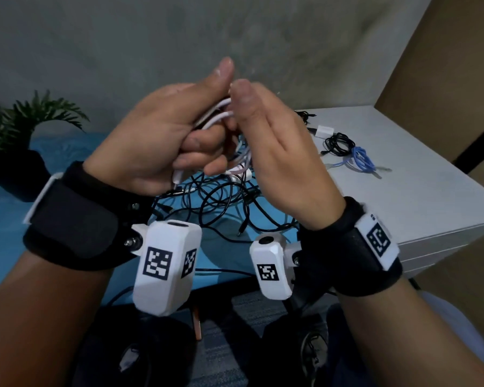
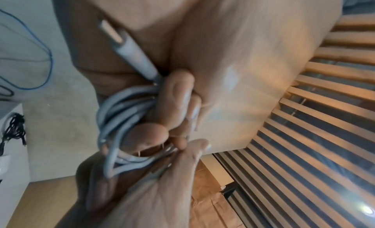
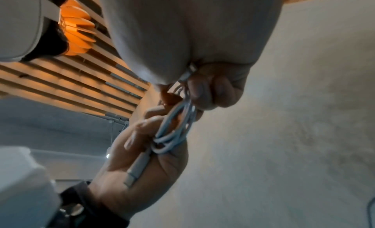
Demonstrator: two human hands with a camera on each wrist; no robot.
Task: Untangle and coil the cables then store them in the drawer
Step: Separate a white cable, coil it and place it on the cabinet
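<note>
The white cable point(image 1: 220, 114) sat coiled in loops between your two raised hands, above the tangled cables point(image 1: 221, 202) on the blue surface point(image 1: 6, 227). Your left hand point(image 1: 162, 141) clenched the loops, its plug point(image 3: 138, 169) lying against that palm. Your right hand point(image 1: 277, 152) pinched the coil's other side, fingertips curled around the strands

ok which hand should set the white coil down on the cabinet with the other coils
Right, probably. The cabinet with the black coil and blue coil lies on the right hand's side. But the left hand grips most of the white coil, so it would need passing over first.
</note>
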